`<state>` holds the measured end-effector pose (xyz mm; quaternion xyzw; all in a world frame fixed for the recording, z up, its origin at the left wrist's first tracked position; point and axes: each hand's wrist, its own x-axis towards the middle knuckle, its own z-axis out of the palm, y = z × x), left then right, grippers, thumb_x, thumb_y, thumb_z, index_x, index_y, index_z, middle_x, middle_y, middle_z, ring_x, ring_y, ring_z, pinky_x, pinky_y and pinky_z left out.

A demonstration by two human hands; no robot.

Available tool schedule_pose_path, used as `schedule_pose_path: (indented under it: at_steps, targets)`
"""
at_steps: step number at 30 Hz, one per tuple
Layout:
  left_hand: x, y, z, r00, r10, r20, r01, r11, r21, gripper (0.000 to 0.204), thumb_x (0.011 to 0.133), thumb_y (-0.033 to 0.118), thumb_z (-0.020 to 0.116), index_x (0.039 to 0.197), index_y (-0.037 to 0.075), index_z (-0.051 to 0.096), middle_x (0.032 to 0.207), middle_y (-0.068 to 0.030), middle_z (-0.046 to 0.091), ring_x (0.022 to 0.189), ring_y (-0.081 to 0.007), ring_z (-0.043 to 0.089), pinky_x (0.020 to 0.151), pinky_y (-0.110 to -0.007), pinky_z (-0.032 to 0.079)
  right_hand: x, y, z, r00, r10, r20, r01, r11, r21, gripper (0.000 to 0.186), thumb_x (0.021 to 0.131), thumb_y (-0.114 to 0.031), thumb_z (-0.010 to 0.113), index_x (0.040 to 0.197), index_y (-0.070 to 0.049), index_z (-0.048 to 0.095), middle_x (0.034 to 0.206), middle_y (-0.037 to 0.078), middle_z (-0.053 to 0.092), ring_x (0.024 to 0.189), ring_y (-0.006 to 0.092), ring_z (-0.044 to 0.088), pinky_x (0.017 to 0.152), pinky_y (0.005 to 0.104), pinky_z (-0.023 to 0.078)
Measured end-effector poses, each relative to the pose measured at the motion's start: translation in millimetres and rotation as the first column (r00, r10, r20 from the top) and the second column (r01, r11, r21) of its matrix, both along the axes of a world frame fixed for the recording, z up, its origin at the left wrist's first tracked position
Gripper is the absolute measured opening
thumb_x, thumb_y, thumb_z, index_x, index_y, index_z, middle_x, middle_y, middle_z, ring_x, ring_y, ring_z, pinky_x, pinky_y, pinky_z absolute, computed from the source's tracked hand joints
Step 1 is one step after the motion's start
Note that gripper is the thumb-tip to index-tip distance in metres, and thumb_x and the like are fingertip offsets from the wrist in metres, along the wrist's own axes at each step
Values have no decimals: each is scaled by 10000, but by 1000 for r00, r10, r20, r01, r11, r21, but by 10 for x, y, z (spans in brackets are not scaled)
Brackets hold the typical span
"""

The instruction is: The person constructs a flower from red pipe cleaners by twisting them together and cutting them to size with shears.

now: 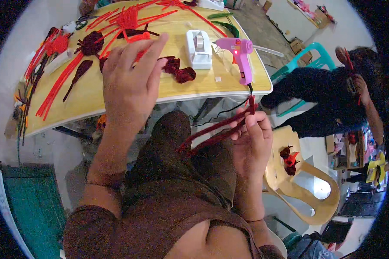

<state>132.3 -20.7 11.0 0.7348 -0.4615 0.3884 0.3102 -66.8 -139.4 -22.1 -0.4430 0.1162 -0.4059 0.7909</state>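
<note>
My right hand [256, 134] pinches a bent bundle of dark red pipe cleaners [218, 125] just in front of the table's near right edge. Two fuzzy strands trail from the pinch toward my lap, and a short end stands up above the fingers. Raised over the table's near edge, my left hand [132, 80] has its thumb and index finger apart, with nothing visible between them. Beyond it lie a dark red curled fuzzy piece [183, 74] and bright red fuzzy pieces partly hidden by the fingers. A pink glue gun [243, 56] stands near the right corner, its red light lit.
On the yellow table [168, 93] are a white tape dispenser [199, 52], red pipe cleaners [60, 88], a dark red spoon-shaped piece [78, 73] and green leaf pieces [230, 29]. A tan chair [281, 179] at right holds a small red figure [289, 160]. Another person [324, 93] sits beyond.
</note>
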Motion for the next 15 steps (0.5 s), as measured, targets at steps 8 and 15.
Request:
schedule_pose_path:
  at_steps: [8, 15]
  targets:
    - [-687, 53, -89, 260, -515, -817, 716, 670, -195, 301, 815, 46, 670, 1116, 41, 655, 829, -93, 653, 758, -201, 629, 731, -291, 471, -26, 40, 29, 999, -45, 6, 45, 999, -25, 58, 902, -49, 586, 946, -29, 555, 1034, 166, 640, 761, 173, 641, 588, 241, 487]
    - [-710, 48, -247, 253, -476, -842, 650, 728, -217, 162, 830, 75, 680, 982, 19, 669, 846, -82, 634, 812, -167, 611, 749, -282, 469, -143, 31, -27, 999, -40, -10, 38, 990, -134, 84, 876, -37, 609, 949, -31, 568, 1105, 178, 613, 775, 160, 624, 617, 241, 484]
